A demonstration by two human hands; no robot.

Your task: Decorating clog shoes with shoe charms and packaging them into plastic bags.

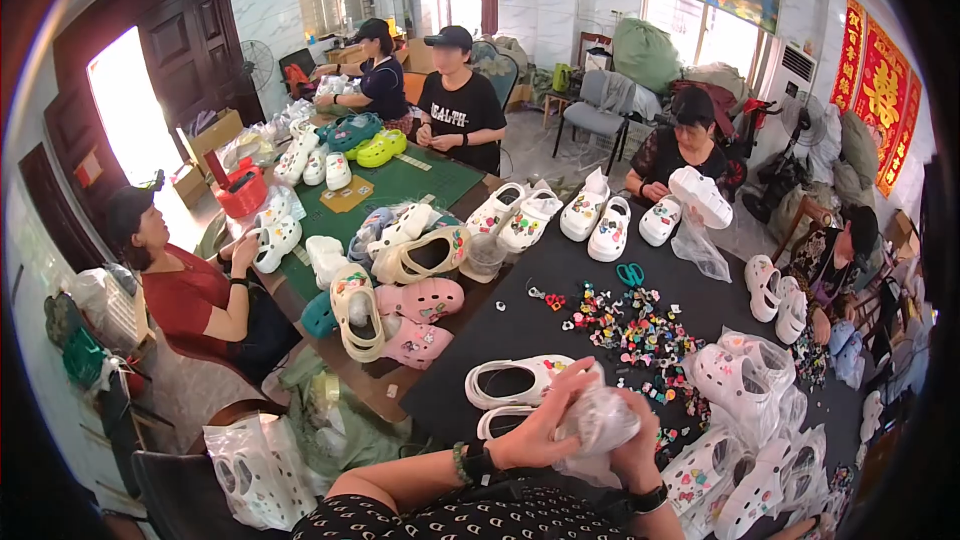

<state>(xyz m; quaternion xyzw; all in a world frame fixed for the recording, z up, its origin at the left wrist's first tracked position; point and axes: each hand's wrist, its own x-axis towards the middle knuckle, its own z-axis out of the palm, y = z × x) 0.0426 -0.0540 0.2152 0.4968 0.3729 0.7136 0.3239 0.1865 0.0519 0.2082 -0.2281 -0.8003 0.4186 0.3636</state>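
Near the front edge of the black table, my left hand point(540, 422) and my right hand point(632, 448) are closed around a crumpled clear plastic bag point(597, 418). Whether anything is inside the whitish bundle cannot be made out. A white clog point(484, 381) with charms lies just beyond my left hand, its toe toward the bag. Part of a second white clog point(492, 424) shows beside it, mostly covered by my hand. Beyond my hands spreads a pile of small colourful shoe charms point(625, 335).
Bagged white clogs point(740, 380) crowd the table's right side. Teal scissors point(630, 274) lie behind the charms. Decorated clogs point(608, 230) line the far edge. Mixed clogs point(420, 300) cover the green-matted table at left. Several people work around the tables, one in a red shirt point(195, 290).
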